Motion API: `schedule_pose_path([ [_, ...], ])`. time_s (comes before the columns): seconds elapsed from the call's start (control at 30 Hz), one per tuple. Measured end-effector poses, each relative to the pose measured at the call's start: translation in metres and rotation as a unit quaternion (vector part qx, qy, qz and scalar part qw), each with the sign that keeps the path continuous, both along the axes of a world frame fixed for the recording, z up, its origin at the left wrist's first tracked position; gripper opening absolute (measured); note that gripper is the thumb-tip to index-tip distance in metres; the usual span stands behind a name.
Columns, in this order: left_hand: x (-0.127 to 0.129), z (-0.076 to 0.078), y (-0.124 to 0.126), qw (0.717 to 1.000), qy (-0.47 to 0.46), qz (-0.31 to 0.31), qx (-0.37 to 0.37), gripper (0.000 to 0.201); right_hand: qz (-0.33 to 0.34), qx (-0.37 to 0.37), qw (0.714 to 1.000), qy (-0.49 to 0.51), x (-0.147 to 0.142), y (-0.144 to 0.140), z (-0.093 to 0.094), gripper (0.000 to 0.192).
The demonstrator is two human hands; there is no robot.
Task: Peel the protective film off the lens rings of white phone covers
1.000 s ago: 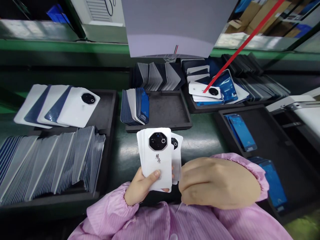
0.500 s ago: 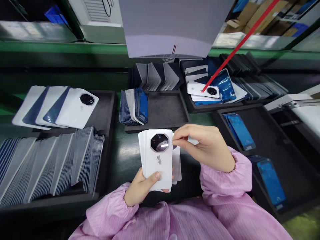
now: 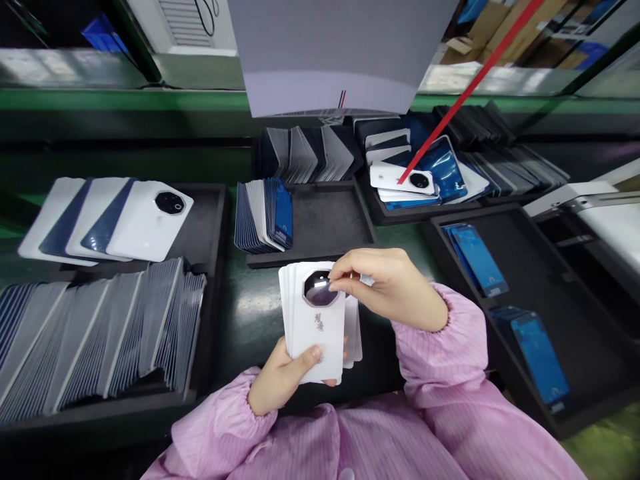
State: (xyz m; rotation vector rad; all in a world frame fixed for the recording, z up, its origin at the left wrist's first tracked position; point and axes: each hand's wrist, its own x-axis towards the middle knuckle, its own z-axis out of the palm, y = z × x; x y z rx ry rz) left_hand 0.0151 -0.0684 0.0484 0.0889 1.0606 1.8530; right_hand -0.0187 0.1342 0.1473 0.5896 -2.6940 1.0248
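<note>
My left hand [image 3: 281, 377] grips a small fan of white phone back panels [image 3: 306, 360], its thumb pressed on the front of the top one. That panel carries a dark octagonal camera window [image 3: 316, 293] and small grey lettering below it. My right hand [image 3: 387, 283] has thumb and forefinger pinched together over the right side of the window. Whether a thin film or anything else is between those fingertips, I cannot make out. More white panels stick out behind the top one, to its left and right.
At left, a dark tray [image 3: 220, 267] bears white and blue panels [image 3: 150, 223] and a long row of grey-edged panels [image 3: 120, 340]. Ahead, a foam tray [image 3: 330, 230] holds upright sheets. Blue-filmed panels [image 3: 480, 257] lie in the right tray [image 3: 575, 313]. A red strip [image 3: 465, 100] slants across.
My right hand has moved left, from the top panel's right edge onto its camera window. My left hand keeps its hold on the panels. The view has shifted slightly.
</note>
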Motion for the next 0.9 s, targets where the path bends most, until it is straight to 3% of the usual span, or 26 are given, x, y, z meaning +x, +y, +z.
schedule_pose_path([
  [0.17,0.001,-0.005,0.002,1.000,0.012,0.021,-0.016,0.033,-0.022,0.072,0.997,0.025,-0.004,-0.005,-0.011,0.003],
  [0.3,0.002,-0.011,0.002,0.997,0.043,0.049,-0.049,0.026,-0.055,0.108,0.993,-0.007,-0.010,-0.005,-0.018,0.035],
  [0.33,0.002,-0.011,0.002,0.996,0.050,0.051,-0.048,0.026,-0.053,0.100,0.993,-0.038,-0.011,-0.002,-0.019,0.035],
  [0.4,0.002,-0.010,0.002,0.996,0.052,0.058,-0.035,0.027,-0.052,0.061,0.992,-0.092,-0.014,0.010,-0.019,0.024],
  [0.47,0.001,-0.007,0.002,0.994,0.042,0.101,-0.016,0.029,-0.107,-0.020,0.989,-0.101,-0.014,0.029,-0.017,0.018],
  [0.53,-0.003,-0.001,0.002,0.982,0.026,0.185,-0.002,0.031,-0.186,-0.129,0.971,-0.078,-0.009,0.048,-0.014,0.021],
  [0.6,-0.006,0.005,0.002,0.961,0.015,0.278,-0.002,0.038,-0.211,-0.194,0.954,-0.093,-0.001,0.060,-0.016,0.024],
  [0.67,-0.010,0.010,0.001,0.941,0.015,0.338,-0.017,0.050,-0.175,-0.156,0.961,-0.149,0.007,0.057,-0.026,0.023],
  [0.73,-0.011,0.012,0.000,0.936,0.015,0.350,-0.028,0.056,-0.126,-0.034,0.974,-0.183,0.013,0.043,-0.044,0.019],
  [0.8,-0.010,0.009,0.001,0.944,0.010,0.329,-0.024,0.054,-0.109,0.084,0.977,-0.163,0.014,0.025,-0.065,0.016],
  [0.9,-0.006,0.002,0.002,0.964,0.013,0.265,-0.005,0.038,-0.138,0.138,0.973,-0.127,0.011,0.009,-0.083,0.020],
])
